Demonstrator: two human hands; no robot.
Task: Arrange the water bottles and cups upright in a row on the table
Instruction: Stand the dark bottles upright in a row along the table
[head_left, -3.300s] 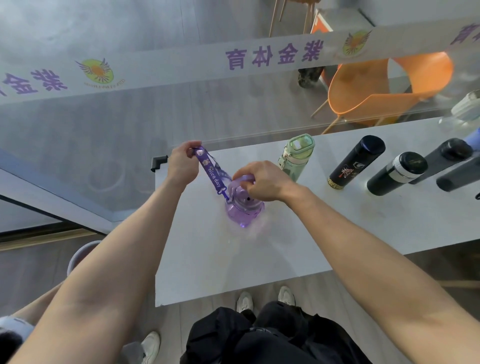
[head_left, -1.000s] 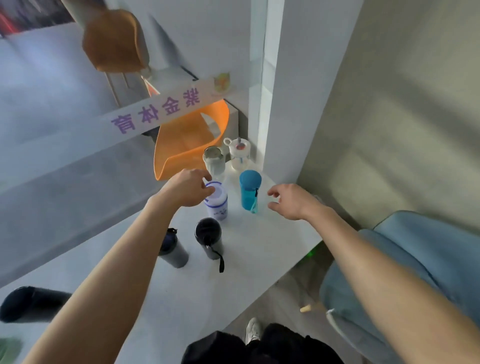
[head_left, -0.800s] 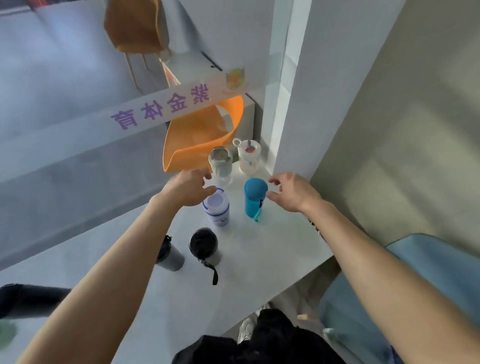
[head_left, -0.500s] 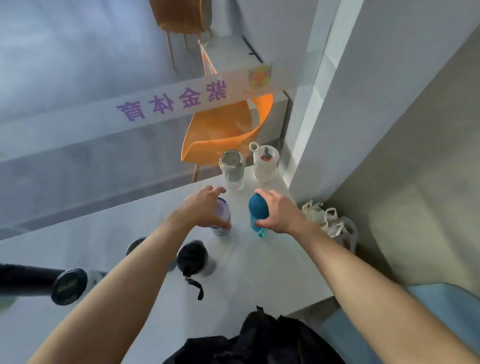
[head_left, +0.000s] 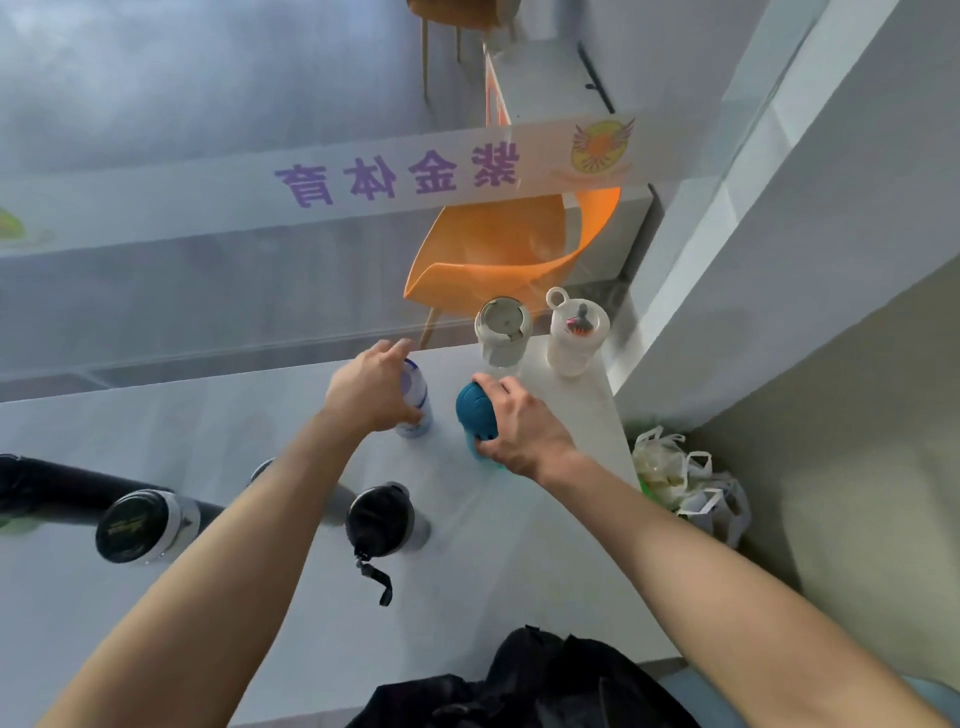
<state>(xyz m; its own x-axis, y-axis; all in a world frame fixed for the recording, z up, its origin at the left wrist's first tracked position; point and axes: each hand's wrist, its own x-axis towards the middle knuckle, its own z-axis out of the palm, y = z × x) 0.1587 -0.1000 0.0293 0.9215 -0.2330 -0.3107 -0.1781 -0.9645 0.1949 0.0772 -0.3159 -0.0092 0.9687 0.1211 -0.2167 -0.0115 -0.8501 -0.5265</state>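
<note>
Gripping the blue bottle (head_left: 474, 410) at frame centre, the right hand (head_left: 519, 431) closes around it; the left hand (head_left: 371, 389) clasps the white bottle (head_left: 415, 402) beside it.

Both hands have closed in since a second ago: the left hand (head_left: 371, 391) now wraps the white bottle (head_left: 415, 402), and the right hand (head_left: 511, 423) grips the blue bottle (head_left: 474, 410).

Table (head_left: 519, 587) bare before black bottle (head_left: 382, 522); cups (head_left: 503, 332) crowd far corner.
</note>
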